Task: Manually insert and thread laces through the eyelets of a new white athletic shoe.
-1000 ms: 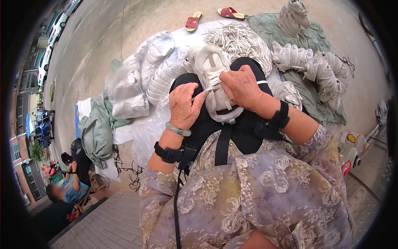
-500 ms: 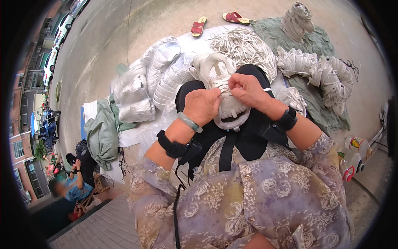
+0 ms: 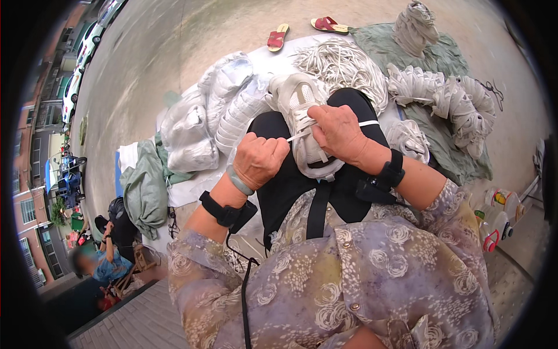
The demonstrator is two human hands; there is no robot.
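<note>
A pale grey-white sneaker (image 3: 305, 150) rests between my knees, its toe pointing away from me. From its laced front a white shoelace (image 3: 299, 136) runs taut to the left. My left hand (image 3: 261, 159) is closed in a fist on that shoelace, just left of the shoe. On the shoe's right side my right hand (image 3: 342, 134) presses against the lacing, fingers curled and pinching at the shoelace. Those fingers partly hide the upper lacing. Both wrists wear black straps with small boxes.
Beyond my knees lies a heap of loose white laces (image 3: 343, 67). Plastic-wrapped white bundles (image 3: 189, 134) are at left. Strung shoes (image 3: 442, 96) lie on green cloth at right, near clear bottles (image 3: 497, 215). Red slippers (image 3: 278, 38) lie beyond. A person (image 3: 107, 262) sits at lower left.
My left hand has moved left and away from the shoe, drawing the shoelace out straight. The right hand has shifted slightly left and down over the lacing.
</note>
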